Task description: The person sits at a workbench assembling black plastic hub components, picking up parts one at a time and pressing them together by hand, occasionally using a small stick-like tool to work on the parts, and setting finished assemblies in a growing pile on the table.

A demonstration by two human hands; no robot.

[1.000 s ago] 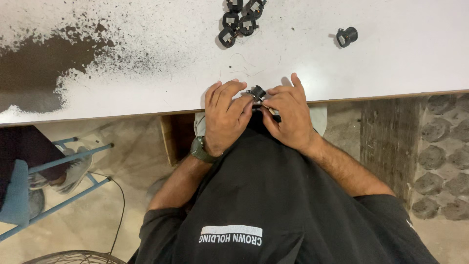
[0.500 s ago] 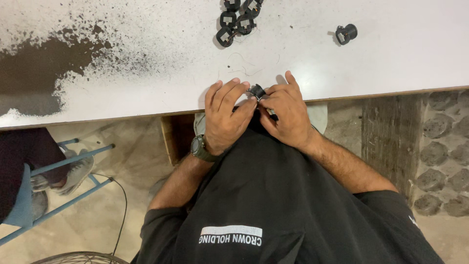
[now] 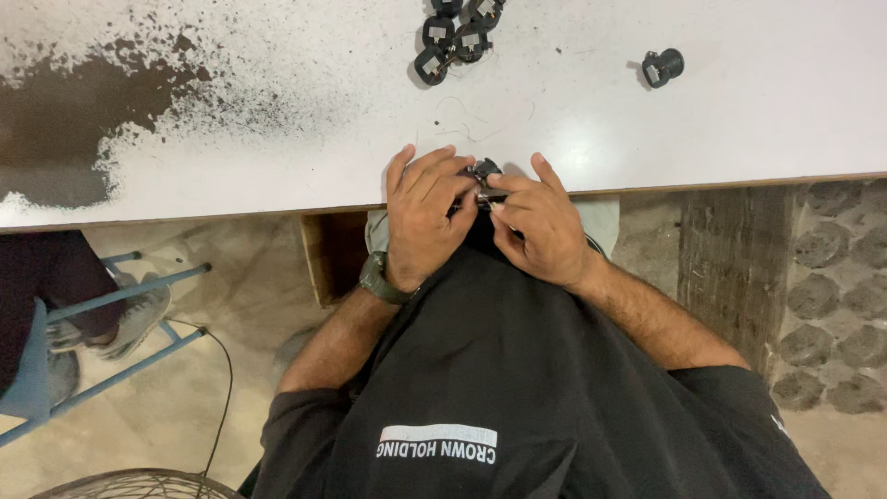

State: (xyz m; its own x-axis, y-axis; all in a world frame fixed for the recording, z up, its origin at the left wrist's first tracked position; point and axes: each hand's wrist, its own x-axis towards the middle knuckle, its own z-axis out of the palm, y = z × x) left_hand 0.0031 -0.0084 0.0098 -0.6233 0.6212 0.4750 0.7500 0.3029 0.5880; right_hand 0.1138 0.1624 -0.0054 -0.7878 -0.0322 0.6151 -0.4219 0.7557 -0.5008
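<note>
At the near edge of the white table (image 3: 739, 120), the person's left hand (image 3: 423, 217) and right hand (image 3: 540, 226) meet around a small black part (image 3: 483, 172), fingers curled close and pinching it from both sides, apparently to steady it over the tabletop while the fingertips work on it. Most of the part is buried under the fingers, so its shape is hard to make out. A cluster of similar black parts (image 3: 457, 37) lies at the far edge, cut off by the frame, and a lone black part (image 3: 662, 67) sits apart toward the far right.
</note>
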